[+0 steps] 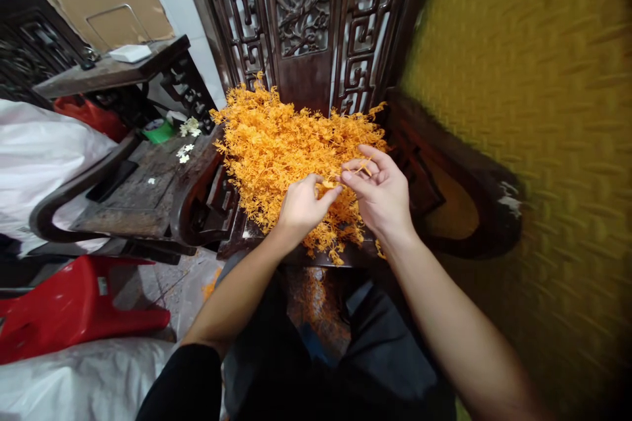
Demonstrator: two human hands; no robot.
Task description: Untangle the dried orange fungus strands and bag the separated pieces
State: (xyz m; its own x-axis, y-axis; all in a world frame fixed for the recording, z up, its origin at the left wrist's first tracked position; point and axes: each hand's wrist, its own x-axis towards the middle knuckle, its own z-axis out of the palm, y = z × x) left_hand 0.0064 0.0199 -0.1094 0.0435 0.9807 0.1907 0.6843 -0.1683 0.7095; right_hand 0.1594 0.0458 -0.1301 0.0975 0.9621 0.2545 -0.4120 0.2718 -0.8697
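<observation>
A large heap of orange plastic sprigs (281, 145) covers the seat of a dark carved wooden chair (306, 79). Over the front of the heap, my left hand (305, 204) has its thumb and fingers closed around a small orange piece (326, 184). Just to its right, my right hand (380, 191) pinches a thin orange sprig (364, 168) between thumb and fingers. The fingertips of both hands are close together; whether the two pieces are joined is too small to tell.
At the left stand another wooden chair with a green tape roll (158, 131) and pale flower pieces (185, 150), a red plastic stool (74, 302) and white sacks (44, 151). A yellow textured surface (533, 79) rises at the right.
</observation>
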